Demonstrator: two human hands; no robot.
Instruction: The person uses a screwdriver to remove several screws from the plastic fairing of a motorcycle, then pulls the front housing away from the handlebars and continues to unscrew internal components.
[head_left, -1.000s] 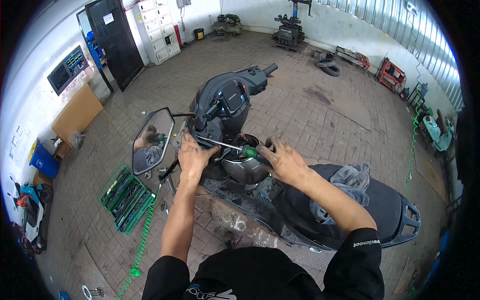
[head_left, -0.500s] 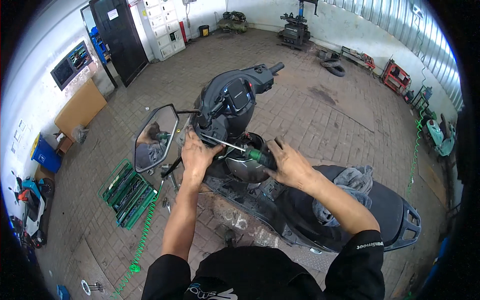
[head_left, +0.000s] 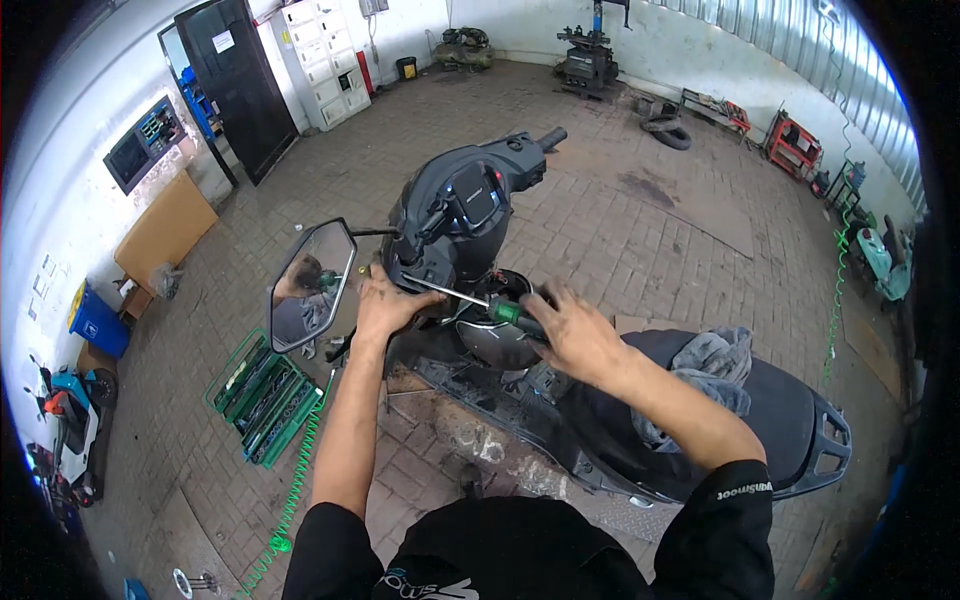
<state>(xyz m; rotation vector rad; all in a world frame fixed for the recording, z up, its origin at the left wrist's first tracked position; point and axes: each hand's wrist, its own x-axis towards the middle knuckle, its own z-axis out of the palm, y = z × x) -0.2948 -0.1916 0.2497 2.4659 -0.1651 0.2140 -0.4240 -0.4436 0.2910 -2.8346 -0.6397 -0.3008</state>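
My right hand (head_left: 580,343) is closed round the black rear end of a screwdriver (head_left: 507,312) with a green and black handle. Its long metal shaft points left toward the handlebar; the tip is hard to make out beside my left hand. My left hand (head_left: 388,308) grips the left part of the scooter's handlebar cover (head_left: 428,272), thumb stretched toward the shaft and most fingers hidden. Dark grey, the scooter (head_left: 455,185) stands before me with a phone-like device (head_left: 475,195) mounted on its bars. Below the screwdriver sits a rounded dark shell (head_left: 500,345).
The left mirror (head_left: 313,285) juts out beside my left arm. A grey cloth (head_left: 710,365) lies on the seat (head_left: 775,415). On the brick floor at left stand an opened green toolbox (head_left: 265,400) and a green coiled hose (head_left: 298,490). Tyres (head_left: 668,132) lie farther back.
My right hand has turned slightly on the screwdriver handle, its fingers lying closer round it. My left hand stays at the handlebar cover. The whole view has shifted a little.
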